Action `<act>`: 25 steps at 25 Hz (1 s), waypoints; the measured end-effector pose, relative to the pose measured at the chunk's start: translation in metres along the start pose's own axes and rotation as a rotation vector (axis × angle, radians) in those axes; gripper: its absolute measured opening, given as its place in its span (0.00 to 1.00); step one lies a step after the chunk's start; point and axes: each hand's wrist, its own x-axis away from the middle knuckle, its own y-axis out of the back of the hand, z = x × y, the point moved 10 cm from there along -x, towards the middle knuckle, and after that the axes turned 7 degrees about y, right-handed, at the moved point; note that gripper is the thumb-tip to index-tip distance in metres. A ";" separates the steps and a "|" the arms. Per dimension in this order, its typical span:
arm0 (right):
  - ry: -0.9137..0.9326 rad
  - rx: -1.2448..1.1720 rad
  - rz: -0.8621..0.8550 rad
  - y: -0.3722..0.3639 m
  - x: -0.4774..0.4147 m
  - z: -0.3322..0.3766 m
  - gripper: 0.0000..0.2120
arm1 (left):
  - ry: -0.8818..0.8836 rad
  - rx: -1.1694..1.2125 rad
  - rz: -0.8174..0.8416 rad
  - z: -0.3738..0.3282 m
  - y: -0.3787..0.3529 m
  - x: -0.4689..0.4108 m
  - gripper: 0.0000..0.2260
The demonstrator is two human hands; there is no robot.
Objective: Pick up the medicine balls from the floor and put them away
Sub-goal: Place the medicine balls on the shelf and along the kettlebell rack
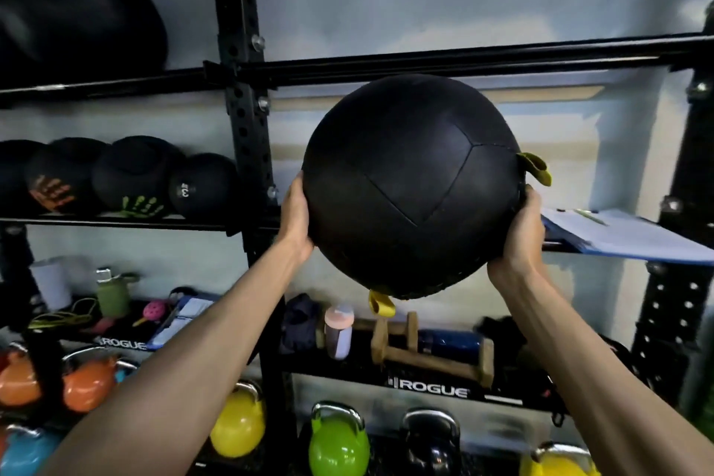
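Observation:
I hold a large black medicine ball (409, 185) with yellow loops raised in front of a black storage rack (247, 120). My left hand (295, 218) presses its left side and my right hand (519, 234) cups its lower right side. The ball hangs just below the rack's upper rails (463, 58), in the right bay. Several smaller black medicine balls (131, 176) lie on the middle shelf of the left bay. Another big black ball (73, 8) rests on the top left shelf.
A blue clipboard with papers (626, 232) lies on the right middle shelf beside my right hand. Bottles, a wooden stand (421, 348) and small items fill the lower shelf. Coloured kettlebells (338, 441) stand along the bottom row.

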 end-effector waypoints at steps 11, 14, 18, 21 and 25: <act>0.077 0.165 0.105 -0.113 -0.133 -0.095 0.19 | 0.029 0.044 -0.077 -0.002 0.059 -0.168 0.21; 0.179 0.237 0.218 -0.152 -0.146 -0.104 0.16 | 0.073 0.067 -0.132 0.006 0.085 -0.205 0.24; 0.378 0.454 0.307 -0.191 -0.157 -0.131 0.24 | 0.084 0.009 -0.301 0.020 0.115 -0.244 0.28; 0.463 0.632 0.284 -0.210 -0.169 -0.152 0.30 | -0.155 -0.193 -0.462 0.000 0.111 -0.246 0.27; 0.558 0.794 0.220 -0.207 -0.168 -0.166 0.28 | -0.306 -0.214 -0.454 0.009 0.106 -0.255 0.26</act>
